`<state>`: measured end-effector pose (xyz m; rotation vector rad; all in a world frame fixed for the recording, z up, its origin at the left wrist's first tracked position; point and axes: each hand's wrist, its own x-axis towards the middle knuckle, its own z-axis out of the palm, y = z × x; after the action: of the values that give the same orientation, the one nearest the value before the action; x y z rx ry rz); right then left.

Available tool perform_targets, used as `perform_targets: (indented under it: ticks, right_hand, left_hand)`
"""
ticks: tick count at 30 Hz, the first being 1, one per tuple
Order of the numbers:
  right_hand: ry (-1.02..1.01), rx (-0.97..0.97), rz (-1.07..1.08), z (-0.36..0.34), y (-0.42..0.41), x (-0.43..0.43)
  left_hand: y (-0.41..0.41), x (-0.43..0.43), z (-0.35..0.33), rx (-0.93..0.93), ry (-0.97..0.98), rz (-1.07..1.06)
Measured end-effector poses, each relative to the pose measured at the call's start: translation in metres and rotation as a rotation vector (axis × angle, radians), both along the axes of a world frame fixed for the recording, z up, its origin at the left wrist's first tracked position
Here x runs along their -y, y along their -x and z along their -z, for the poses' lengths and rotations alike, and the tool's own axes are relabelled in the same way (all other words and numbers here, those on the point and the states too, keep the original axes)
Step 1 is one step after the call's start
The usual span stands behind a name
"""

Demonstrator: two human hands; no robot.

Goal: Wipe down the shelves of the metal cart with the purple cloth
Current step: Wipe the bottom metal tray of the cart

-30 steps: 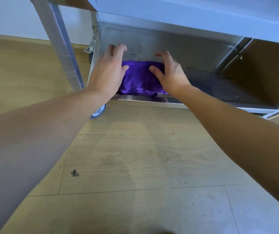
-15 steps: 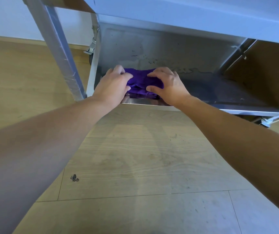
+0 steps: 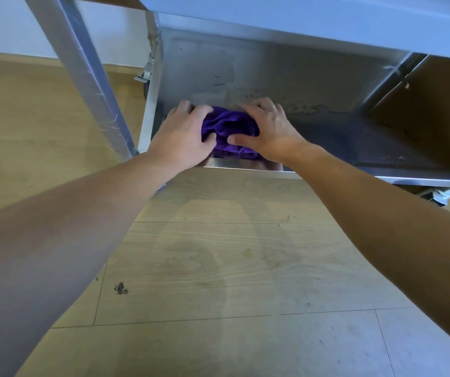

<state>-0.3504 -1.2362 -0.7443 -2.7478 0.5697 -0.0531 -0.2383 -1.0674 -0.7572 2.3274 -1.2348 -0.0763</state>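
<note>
Clutching the purple cloth (image 3: 230,126) between them are left grip (image 3: 183,137) and right grip (image 3: 268,129).

Soft purple cloth (image 3: 229,126), smeared shiny metal shelf (image 3: 286,85), matt wood-grain floor (image 3: 218,268)

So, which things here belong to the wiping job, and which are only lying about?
Job: purple cloth, cart's bottom shelf, left hand, right hand.
Lying about: dark scrap of debris, wooden floor.
</note>
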Motion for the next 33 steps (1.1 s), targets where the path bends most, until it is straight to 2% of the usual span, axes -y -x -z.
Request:
perform_targets:
  ticks: [4,8,13,18,24,29,31,33]
  right_hand:
    - [-0.077,0.075,0.015,0.000,-0.001,0.008]
    - [-0.087,-0.021,-0.118,-0.011,0.008,0.009]
    - [-0.036,0.052,-0.137,-0.025,0.008,0.006]
    - [-0.009,0.081,-0.114,-0.026,0.012,0.003]
    - [0.060,0.251,-0.152,-0.024,0.013,0.003]
    - [0.160,0.111,-0.142,-0.017,0.020,-0.005]
    - [0.259,0.063,-0.166,-0.013,0.024,-0.009]
    - [0.282,0.062,-0.198,-0.012,0.030,-0.010]
  left_hand:
    - [0.000,-0.002,-0.002,-0.074,-0.032,0.043]
    - [0.000,-0.006,-0.001,-0.059,-0.019,0.099]
    - [-0.003,-0.008,-0.003,0.052,0.020,0.163]
    - [-0.003,-0.008,-0.008,0.140,0.078,0.132]
    - [0.004,-0.007,-0.022,0.335,0.123,0.134]
    - [0.009,-0.008,-0.026,0.452,0.035,0.129]
    - [0.011,-0.009,-0.025,0.397,0.033,0.136]
    - [0.009,-0.009,-0.027,0.169,0.088,0.115]
